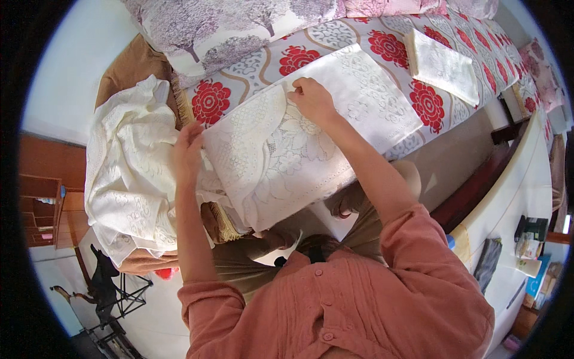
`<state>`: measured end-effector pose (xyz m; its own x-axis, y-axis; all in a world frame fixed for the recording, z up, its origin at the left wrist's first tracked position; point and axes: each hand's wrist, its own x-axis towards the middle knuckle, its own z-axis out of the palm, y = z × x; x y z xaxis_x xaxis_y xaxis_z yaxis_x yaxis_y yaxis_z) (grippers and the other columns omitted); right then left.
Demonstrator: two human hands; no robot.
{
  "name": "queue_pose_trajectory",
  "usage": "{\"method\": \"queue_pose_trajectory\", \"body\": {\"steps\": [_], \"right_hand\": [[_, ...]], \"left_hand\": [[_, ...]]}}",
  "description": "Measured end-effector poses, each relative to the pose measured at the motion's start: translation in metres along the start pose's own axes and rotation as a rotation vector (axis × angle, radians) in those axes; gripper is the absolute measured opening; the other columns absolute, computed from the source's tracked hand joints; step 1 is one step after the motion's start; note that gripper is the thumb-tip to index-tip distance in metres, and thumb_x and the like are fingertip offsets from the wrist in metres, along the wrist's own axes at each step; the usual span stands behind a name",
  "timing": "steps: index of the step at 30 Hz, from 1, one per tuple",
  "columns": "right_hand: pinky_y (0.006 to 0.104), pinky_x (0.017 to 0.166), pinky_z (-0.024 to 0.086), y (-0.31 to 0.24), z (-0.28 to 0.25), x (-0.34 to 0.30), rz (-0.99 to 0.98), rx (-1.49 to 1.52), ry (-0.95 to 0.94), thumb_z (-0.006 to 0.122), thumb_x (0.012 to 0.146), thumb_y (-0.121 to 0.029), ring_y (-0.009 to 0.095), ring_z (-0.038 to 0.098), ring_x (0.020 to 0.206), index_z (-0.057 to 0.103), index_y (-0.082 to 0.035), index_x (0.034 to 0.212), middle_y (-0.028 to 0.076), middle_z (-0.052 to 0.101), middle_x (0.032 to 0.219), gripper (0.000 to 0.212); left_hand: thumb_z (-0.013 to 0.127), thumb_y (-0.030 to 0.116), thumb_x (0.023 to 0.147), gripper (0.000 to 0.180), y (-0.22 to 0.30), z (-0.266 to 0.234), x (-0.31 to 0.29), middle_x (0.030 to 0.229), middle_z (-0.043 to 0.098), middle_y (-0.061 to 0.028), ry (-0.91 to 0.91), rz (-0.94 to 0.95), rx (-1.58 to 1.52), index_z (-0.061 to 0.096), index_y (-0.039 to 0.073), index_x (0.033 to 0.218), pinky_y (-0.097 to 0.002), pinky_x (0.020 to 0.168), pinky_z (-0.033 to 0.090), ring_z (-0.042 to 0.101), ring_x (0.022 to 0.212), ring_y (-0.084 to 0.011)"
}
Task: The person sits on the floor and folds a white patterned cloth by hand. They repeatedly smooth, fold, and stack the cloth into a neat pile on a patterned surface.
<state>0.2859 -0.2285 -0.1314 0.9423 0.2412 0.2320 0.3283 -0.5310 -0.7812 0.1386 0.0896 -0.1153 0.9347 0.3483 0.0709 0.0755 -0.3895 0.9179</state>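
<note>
A white lace cloth (293, 143), folded into a flat rectangle with flower patterns, lies across the front of the flower-printed seat. Over its upper middle, my right hand (312, 102) is closed, the fingertips pinched together at the lace surface. My left hand (190, 146) is beside the cloth's left edge, slightly blurred, with its fingers stretched away from me. Whether those fingers touch the edge I cannot tell. Left of that hand, another white lace cloth (134, 173) hangs loose and crumpled over the brown armrest (131, 66).
A smaller folded white cloth (442, 66) rests farther right on the seat. Tree-printed cushions (239, 27) line the back. A pale table (508, 179) stands at the right with a dark flat object (488, 263) on it. Black folding frames (116, 287) stand lower left.
</note>
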Motion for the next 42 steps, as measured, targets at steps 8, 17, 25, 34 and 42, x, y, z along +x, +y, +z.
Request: {"method": "queue_pose_trajectory", "body": {"steps": [8,17,25,34,42], "right_hand": [[0.0351,0.07,0.055,-0.017,0.006,0.025,0.051,0.551,-0.289,0.076,0.081,-0.017,0.021,0.067,0.082,0.063,-0.001,0.104,0.01,0.065,0.086,0.031],[0.0314,0.068,0.054,0.055,-0.137,0.109,0.076,0.411,0.054,0.072,0.088,-0.013,0.016,0.065,0.08,0.063,0.002,0.113,0.01,0.069,0.096,0.031],[0.0366,0.077,0.055,0.153,-0.115,0.123,0.281,0.095,0.095,0.082,0.078,-0.02,0.025,0.069,0.091,0.064,0.001,0.111,0.014,0.071,0.098,0.042],[0.0377,0.082,0.054,0.173,-0.108,0.13,0.268,0.067,0.225,0.083,0.076,-0.021,0.026,0.07,0.089,0.067,-0.003,0.102,0.014,0.073,0.095,0.035],[0.0386,0.078,0.054,0.17,-0.108,0.122,0.163,-0.073,0.344,0.082,0.076,-0.021,0.024,0.07,0.084,0.067,-0.004,0.097,0.01,0.073,0.087,0.031]], "left_hand": [[0.075,0.02,0.088,0.048,0.041,0.06,0.036,0.116,0.068,-0.0136,-0.142,0.377,0.334,0.06,0.001,0.129,-0.0345,0.097,0.048,0.064,0.11,-0.024],[0.078,0.033,0.083,0.043,0.055,0.079,0.081,0.093,0.071,-0.0065,-0.48,0.019,0.241,0.068,-0.003,0.104,-0.0308,0.077,0.049,0.062,0.082,-0.0144],[0.074,0.031,0.082,0.035,0.058,0.114,0.082,0.086,0.069,-0.0118,-0.314,0.039,0.453,0.068,0.004,0.103,-0.0362,0.075,0.049,0.065,0.078,-0.021],[0.071,0.03,0.086,0.034,0.047,0.14,0.065,0.096,0.071,-0.0148,-0.06,0.21,0.648,0.066,0.006,0.11,-0.0406,0.08,0.051,0.067,0.089,-0.0308],[0.072,0.027,0.086,0.034,0.047,0.157,0.053,0.099,0.068,-0.0143,0.045,0.139,0.715,0.065,0.01,0.115,-0.0468,0.085,0.048,0.063,0.095,-0.0343]]}}
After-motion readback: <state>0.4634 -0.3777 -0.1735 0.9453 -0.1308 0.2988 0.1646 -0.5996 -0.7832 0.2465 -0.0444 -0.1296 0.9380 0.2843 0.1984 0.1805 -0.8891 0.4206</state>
